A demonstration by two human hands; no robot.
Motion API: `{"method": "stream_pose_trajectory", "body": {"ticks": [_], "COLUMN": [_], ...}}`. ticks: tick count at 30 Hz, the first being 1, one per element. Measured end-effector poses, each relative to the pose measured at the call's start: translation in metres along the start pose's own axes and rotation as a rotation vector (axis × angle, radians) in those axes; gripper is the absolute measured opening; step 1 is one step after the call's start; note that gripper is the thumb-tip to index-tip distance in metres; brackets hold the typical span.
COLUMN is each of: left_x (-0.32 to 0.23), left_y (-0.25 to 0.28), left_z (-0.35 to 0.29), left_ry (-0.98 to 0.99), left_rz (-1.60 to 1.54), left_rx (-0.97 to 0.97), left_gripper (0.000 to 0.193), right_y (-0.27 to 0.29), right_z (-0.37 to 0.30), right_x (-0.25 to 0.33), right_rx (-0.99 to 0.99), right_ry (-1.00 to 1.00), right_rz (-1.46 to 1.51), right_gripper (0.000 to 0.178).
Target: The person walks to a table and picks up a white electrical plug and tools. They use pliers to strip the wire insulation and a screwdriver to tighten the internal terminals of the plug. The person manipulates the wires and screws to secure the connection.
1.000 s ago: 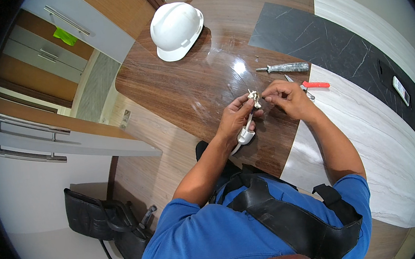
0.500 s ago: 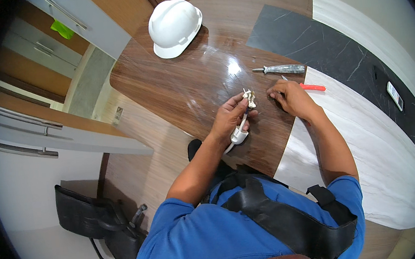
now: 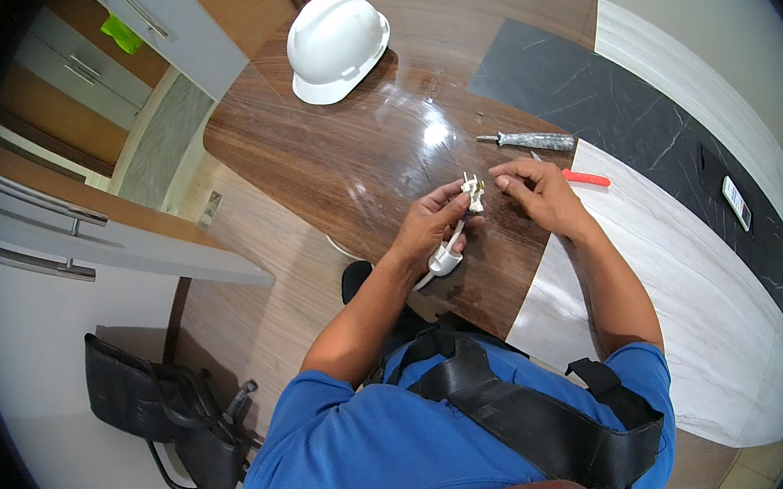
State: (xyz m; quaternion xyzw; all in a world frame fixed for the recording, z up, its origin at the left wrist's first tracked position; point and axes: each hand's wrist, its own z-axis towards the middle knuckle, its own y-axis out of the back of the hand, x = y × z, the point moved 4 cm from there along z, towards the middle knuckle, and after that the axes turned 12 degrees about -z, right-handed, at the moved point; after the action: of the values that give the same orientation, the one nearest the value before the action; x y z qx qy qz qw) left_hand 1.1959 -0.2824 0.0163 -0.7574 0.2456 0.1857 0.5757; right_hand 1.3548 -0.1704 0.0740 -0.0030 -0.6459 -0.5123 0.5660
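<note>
A brown table (image 3: 337, 156) spreads beneath and beyond the hands, a white panel (image 3: 686, 312) to their right. Behind, at left, stands a black chair (image 3: 129, 388); beyond the left hand (image 3: 432, 229) sits a white helmet (image 3: 337, 49). That hand is pinched closed; the right hand (image 3: 544, 196) curls nearby, its grip impossible to tell. Beyond it lies a screwdriver (image 3: 536, 141); beside it, red-handled pliers (image 3: 588, 178). The plug shell (image 3: 444, 259) is by the left palm, the plug core (image 3: 475, 198) in the left fingertips, between the hands.
</note>
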Motion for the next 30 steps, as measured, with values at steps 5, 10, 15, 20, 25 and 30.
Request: {"method": "stream_pose_trajectory", "body": {"ticks": [5,10,15,20,25,30], "left_x": [-0.002,-0.002,-0.005,-0.005,-0.012,-0.006], "left_y": [0.000,-0.003,-0.002,0.010,-0.007,0.010], "left_z": [-0.001,-0.004,-0.006,-0.001,-0.013,-0.005], "left_ry": [0.001,-0.014,-0.100,-0.190,-0.193,-0.070], "left_rz": [0.023,0.011,-0.089,-0.234,-0.326,-0.432], "left_rx": [0.028,0.039,0.031,0.041,-0.021,0.136], "left_gripper": [0.040,0.040,0.038,0.030,0.025,0.025], "right_y": [-0.014,-0.024,-0.027,-0.052,-0.063,-0.056], "right_z": [-0.002,-0.003,-0.006,-0.020,-0.022,-0.021], "right_x": [0.005,-0.005,0.004,0.022,0.030,0.033], "right_rx": [0.164,0.131,0.112,0.340,0.318,0.218], "right_ry": [-0.056,-0.052,-0.211,-0.342,-0.332,-0.397], "right_rz": [0.196,0.288,0.298,0.470,0.609,0.654], "right_gripper": [0.031,0.040,0.025,0.024,0.031,0.027]}}
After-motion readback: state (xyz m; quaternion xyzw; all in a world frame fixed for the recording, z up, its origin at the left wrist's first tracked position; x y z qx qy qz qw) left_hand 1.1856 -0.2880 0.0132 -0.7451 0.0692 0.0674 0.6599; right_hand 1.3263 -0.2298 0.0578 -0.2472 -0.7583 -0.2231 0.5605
